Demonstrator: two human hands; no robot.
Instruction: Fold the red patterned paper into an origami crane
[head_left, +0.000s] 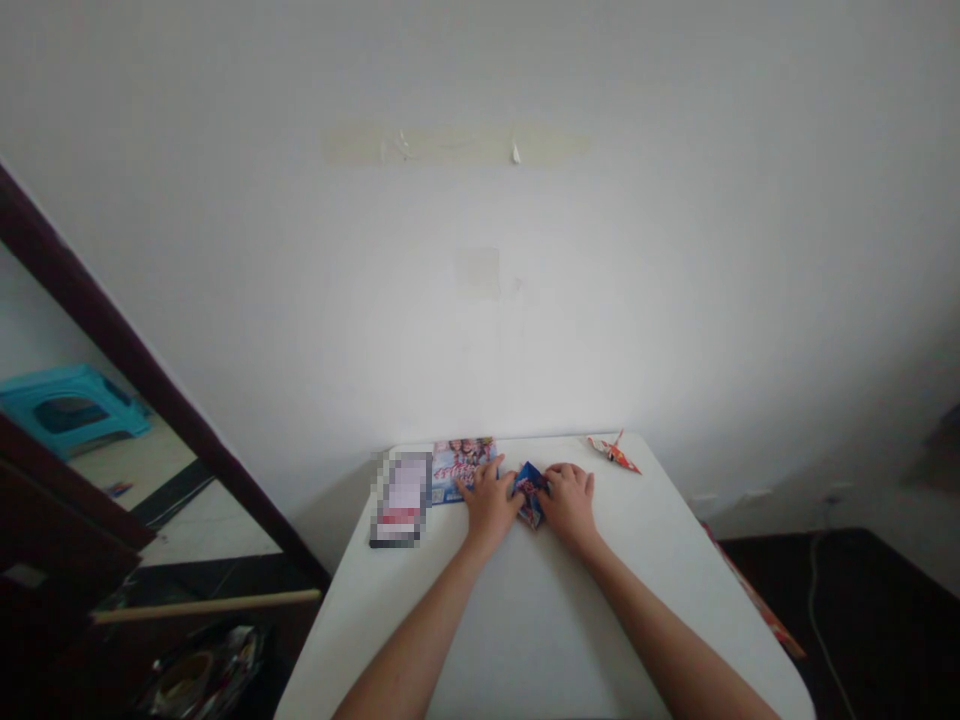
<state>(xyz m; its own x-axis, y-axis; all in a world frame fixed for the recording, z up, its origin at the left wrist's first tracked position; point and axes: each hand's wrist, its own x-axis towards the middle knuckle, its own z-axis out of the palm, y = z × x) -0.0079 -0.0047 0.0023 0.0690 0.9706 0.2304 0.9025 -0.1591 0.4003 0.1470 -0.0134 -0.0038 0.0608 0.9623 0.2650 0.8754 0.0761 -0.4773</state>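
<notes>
A small piece of folded blue printed paper (530, 482) lies on the white table (517, 640) between my two hands. My left hand (491, 508) grips its left edge near the thumb, while the other fingers stretch over a printed leaflet (452, 468). From the other side, my right hand (570, 505) has its fingers curled onto the paper's right edge. The fingertips partly cover the folds. Behind my right hand, toward the far right corner, rests an orange and white folded paper figure (615, 453) with pointed ends.
A phone-like slab (401, 500), blurred out, lies left of the leaflet. The table's far edge meets a white wall (480, 330). To the left are a dark-framed mirror (150, 350) showing a blue stool, and a dark bag (206, 665) on the floor. A cable (814, 590) hangs at right.
</notes>
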